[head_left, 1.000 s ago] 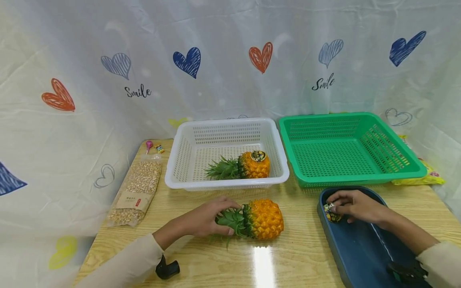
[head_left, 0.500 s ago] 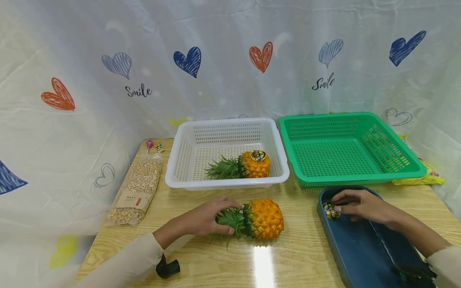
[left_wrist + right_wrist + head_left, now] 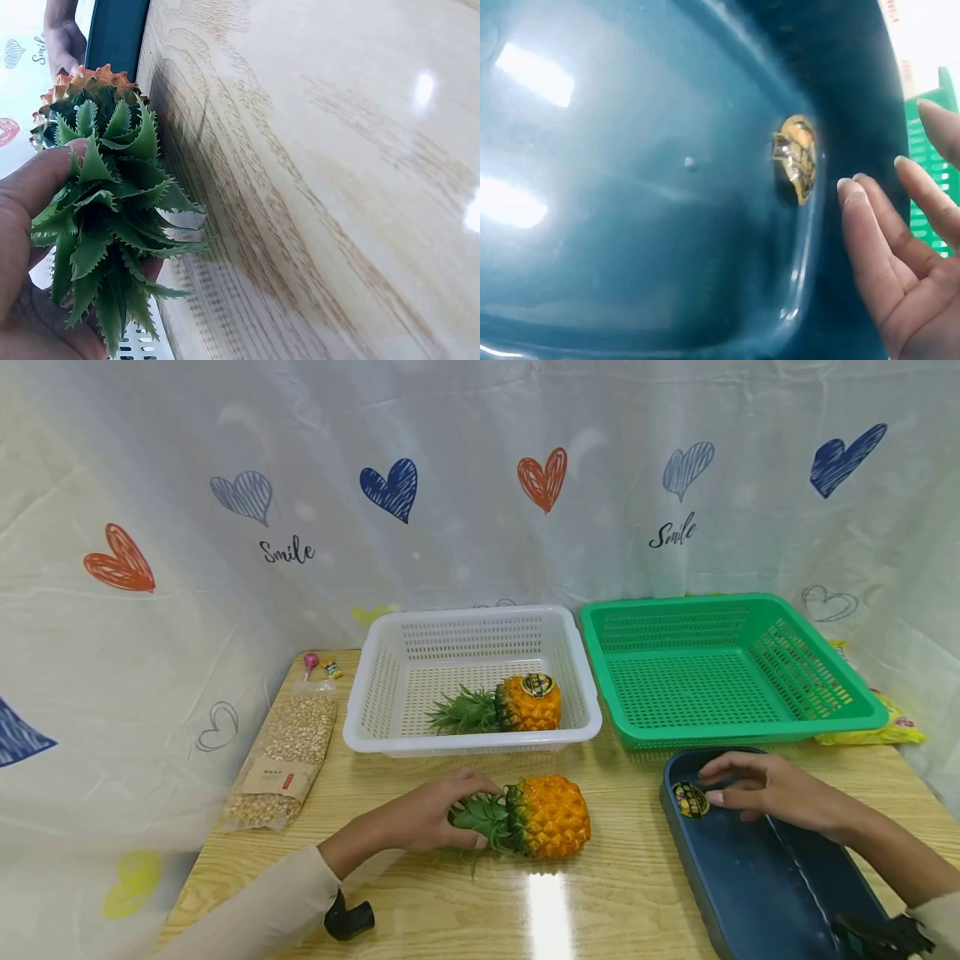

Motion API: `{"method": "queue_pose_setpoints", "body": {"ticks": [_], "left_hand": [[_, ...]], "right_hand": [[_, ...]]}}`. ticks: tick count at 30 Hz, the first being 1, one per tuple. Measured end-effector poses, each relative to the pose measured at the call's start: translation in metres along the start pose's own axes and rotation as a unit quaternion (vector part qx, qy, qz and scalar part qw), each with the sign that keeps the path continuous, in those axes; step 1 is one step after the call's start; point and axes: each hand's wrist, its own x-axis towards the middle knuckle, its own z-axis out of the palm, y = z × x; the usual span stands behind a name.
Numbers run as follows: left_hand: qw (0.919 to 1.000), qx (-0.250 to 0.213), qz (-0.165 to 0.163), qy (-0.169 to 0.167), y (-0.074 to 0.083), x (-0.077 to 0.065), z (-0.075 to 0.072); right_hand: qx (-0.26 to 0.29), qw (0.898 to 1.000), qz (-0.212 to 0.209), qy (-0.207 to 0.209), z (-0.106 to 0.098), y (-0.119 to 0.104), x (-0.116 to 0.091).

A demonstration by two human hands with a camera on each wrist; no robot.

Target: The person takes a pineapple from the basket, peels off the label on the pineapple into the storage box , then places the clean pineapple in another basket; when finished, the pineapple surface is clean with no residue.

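Nearest me, the tray (image 3: 738, 881) lies lengthwise on my right along the desk (image 3: 442, 910), probably put there so my right grip (image 3: 772, 793) can work inside it without crossing my left. That grip is loosely spread, pinching nothing. The sticker (image 3: 691, 800) lies inside the tray's far left end, just beside my thumb; the right wrist view shows a gap between it and my fingers, and its edge looks slightly curled.

My left grip (image 3: 442, 814) is closed round the leaves of the pineapple (image 3: 553, 818), thumb on one side and fingers on the other. The fruit lies on its side on the desk, its orange body pointing toward the tray. I judge that I hold it by the leaves to steady it and leave the body uncovered. I see no label on its upper side.

To the left is a bag of grains (image 3: 288, 752), flat and out of the way. Farther back, the white basket (image 3: 468, 743) holds a second pineapple (image 3: 528, 703), its label facing up, perhaps for easy reading. The green basket (image 3: 750, 732) stands beside it, with the curtain (image 3: 465, 552) behind both.
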Motion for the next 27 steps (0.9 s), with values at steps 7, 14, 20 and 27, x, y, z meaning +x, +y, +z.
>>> {"method": "queue_pose_setpoints", "body": {"ticks": [7, 14, 20, 27], "left_hand": [[1.0, 0.002, 0.0, -0.001, 0.0, 0.0, 0.0], [1.0, 0.006, -0.002, -0.003, 0.0, 0.0, 0.0], [0.9999, 0.007, -0.006, -0.005, 0.001, 0.0, -0.001], [0.9999, 0.002, -0.005, -0.015, 0.001, 0.002, -0.003]], "right_hand": [[-0.009, 1.0, -0.029, 0.004, 0.005, -0.018, -0.003], [0.001, 0.997, -0.083, 0.004, 0.022, -0.04, 0.001], [-0.001, 0.993, -0.118, 0.03, 0.043, -0.058, 0.007], [0.015, 0.99, -0.134, 0.033, 0.07, -0.077, 0.019]]}}
